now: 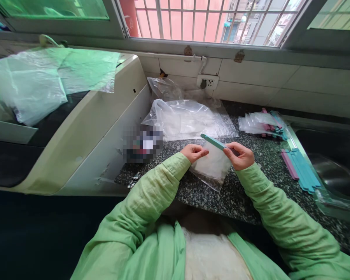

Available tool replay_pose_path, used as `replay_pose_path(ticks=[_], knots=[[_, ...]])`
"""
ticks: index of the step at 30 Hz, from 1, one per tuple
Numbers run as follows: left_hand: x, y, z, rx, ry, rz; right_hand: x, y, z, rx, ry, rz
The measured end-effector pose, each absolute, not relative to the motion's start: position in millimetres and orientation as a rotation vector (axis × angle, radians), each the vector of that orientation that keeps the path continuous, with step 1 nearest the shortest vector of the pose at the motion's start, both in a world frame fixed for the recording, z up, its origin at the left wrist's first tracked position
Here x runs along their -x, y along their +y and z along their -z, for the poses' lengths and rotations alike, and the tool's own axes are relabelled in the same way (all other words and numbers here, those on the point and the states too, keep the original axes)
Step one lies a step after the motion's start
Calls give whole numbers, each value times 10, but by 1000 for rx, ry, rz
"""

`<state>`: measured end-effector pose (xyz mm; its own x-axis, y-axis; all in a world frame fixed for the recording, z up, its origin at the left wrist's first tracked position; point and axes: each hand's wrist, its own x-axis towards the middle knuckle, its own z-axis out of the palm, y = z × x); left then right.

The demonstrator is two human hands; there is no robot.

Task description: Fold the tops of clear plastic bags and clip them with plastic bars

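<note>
My right hand (241, 155) is closed round one end of a flat teal strip (212, 141) with a rounded tip. The strip points up and to the left, above a small clear plastic bag (211, 165). My left hand (195, 153) is closed in a pinch at the bag's upper left edge. Several teal strips (305, 171) lie side by side on the right, along with a pink strip (289, 165). Behind them is a pile of clear bags (258, 122) with pink and teal strips.
Large clear plastic bags (189, 118) lie at the back of the speckled counter (221, 206). A metal sink (338, 175) is at the right, and a big cream machine (105, 112) stands at the left. A wall socket (208, 82) and barred window (210, 19) are behind.
</note>
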<state>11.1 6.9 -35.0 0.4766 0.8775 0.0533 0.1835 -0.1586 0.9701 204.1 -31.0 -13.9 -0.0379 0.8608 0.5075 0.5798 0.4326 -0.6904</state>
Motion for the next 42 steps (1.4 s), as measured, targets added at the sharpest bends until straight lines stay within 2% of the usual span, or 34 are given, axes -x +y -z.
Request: replay_pose_path(ticks=[11, 30, 42], knots=[[-111, 77, 369, -1628, 932, -734, -2010, -330, 133, 1302, -1678, -360], [-144, 72, 272, -1382, 876, -855, -2003, -317, 209, 1271, -1839, -363], [-66, 111, 232, -1298, 954, -901, -1997, -312, 188, 1292, -1784, -654]])
